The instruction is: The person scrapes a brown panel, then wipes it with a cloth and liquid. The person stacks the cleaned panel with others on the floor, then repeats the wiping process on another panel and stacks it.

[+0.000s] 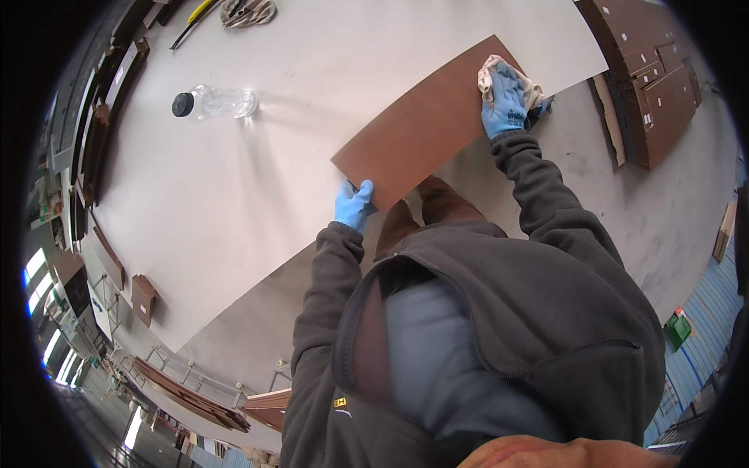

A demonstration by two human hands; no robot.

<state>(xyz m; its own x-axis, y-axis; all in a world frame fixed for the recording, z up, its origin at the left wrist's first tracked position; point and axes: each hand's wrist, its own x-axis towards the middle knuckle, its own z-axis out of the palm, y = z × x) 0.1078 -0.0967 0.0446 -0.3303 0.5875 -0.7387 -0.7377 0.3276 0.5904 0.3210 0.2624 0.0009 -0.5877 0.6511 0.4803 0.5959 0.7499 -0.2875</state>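
A brown rectangular panel (425,121) lies flat on a large white table (234,171), overhanging its near edge. My left hand (353,204), in a blue glove, grips the panel's near left corner. My right hand (505,100), also in a blue glove, presses a crumpled whitish cloth (532,88) onto the panel's right end. Both dark grey sleeves reach up from my body.
A clear plastic bottle (214,102) with a dark cap lies on its side at the table's left. A grey rag (247,11) and a yellow-handled tool (195,17) sit at the far edge. Stacked brown panels (651,82) stand on the floor at the right.
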